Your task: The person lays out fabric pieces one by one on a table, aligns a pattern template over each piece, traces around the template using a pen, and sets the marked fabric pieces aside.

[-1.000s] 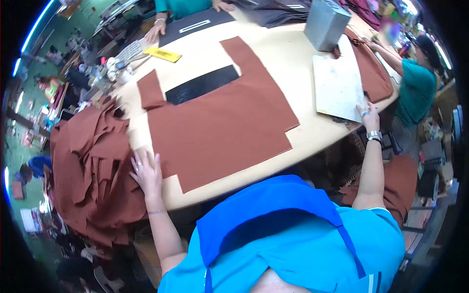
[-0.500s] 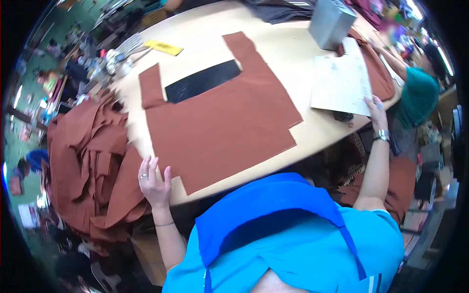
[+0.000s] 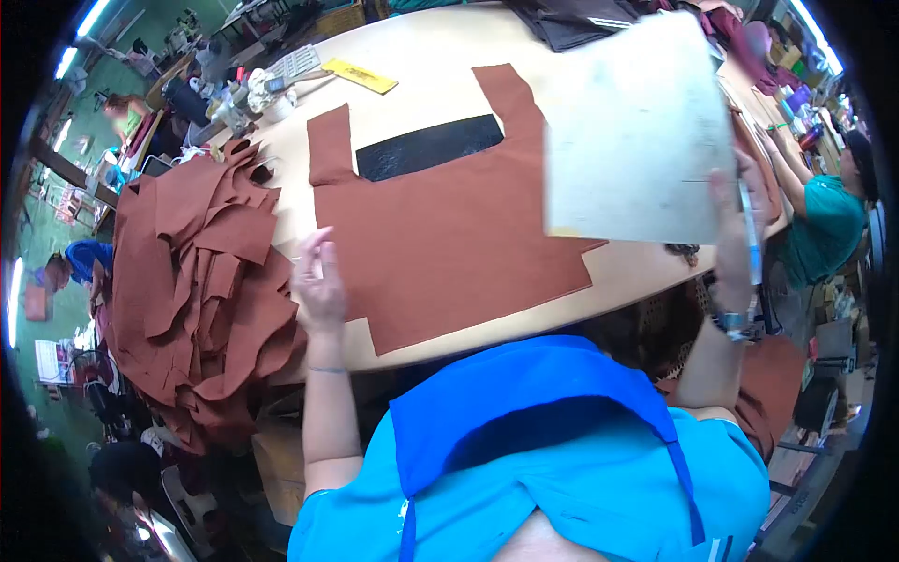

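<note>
My right hand [image 3: 735, 234], blurred, grips the edge of a stiff white sheet [image 3: 637, 140] raised above the table. A slim white-and-blue pen-like stick [image 3: 752, 234] also shows along this hand. Under the sheet's left edge lies a flat reddish-brown leather-like piece [image 3: 449, 234] with two upright strips and a cut-out top. In the cut-out sits a black rectangular slab [image 3: 431, 147]. My left hand [image 3: 320, 281] hovers at the piece's left edge, fingers loosely bent and apart, holding nothing.
A large heap of brown pieces [image 3: 201, 281] hangs over the table's left side. A yellow strip [image 3: 361, 75] and a cluttered group of tools [image 3: 272, 89] lie at the back left. Dark folded material [image 3: 567, 21] is at the back. A co-worker in green [image 3: 829, 225] sits at right.
My right hand has lifted the white sheet off the table's right side and brought it left, over the brown piece's edge. My left hand has moved slightly up and right, its fingers drawn closer together.
</note>
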A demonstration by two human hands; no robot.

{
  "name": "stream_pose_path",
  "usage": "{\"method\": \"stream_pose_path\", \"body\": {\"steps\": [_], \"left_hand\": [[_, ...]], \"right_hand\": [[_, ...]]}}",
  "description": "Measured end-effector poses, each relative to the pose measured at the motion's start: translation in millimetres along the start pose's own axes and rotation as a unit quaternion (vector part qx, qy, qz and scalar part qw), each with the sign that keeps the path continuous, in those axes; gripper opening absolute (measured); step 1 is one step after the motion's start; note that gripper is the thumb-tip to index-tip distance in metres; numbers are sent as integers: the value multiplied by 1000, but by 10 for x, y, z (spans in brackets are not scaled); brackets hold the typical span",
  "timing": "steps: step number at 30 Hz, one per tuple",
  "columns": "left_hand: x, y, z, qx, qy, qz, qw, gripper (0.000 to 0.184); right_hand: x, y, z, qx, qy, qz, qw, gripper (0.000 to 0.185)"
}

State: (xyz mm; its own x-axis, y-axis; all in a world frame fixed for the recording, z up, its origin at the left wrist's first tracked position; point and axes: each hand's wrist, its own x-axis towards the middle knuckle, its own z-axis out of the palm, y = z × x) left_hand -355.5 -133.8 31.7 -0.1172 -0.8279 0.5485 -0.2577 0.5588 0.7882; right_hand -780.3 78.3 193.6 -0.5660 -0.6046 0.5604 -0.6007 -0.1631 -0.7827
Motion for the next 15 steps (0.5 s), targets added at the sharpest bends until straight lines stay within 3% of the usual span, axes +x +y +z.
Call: {"method": "stream_pose_path", "body": {"steps": [1, 4, 5, 6, 7, 8, 15], "left_hand": [[-75, 260, 261, -124, -23, -68, 990, 21], [-263, 761, 710, -285, -130, -199, 929, 44], [-298, 863, 818, -362, -109, -273, 885, 55], [-320, 825, 930, -401, -65, -292, 866, 60], [-309, 677, 920, -463, -51, -374, 802, 59], [-313, 538, 875, -517, -37, -452, 726, 58], [-302, 696, 613, -433, 78, -220, 871, 49]], "right_hand": [[-77, -55, 178, 19, -12, 21, 1000, 27], [-363, -199, 695, 41, -95, -36, 994, 27], [-448, -177, 829, 51, -131, -62, 988, 28], [-567, -47, 960, 153, -181, 22, 971, 30], [-615, -203, 1030, 250, -233, 105, 934, 30], [-660, -143, 1126, 279, -240, 101, 924, 30], [-742, 17, 1191, 189, -259, 78, 944, 48]]}}
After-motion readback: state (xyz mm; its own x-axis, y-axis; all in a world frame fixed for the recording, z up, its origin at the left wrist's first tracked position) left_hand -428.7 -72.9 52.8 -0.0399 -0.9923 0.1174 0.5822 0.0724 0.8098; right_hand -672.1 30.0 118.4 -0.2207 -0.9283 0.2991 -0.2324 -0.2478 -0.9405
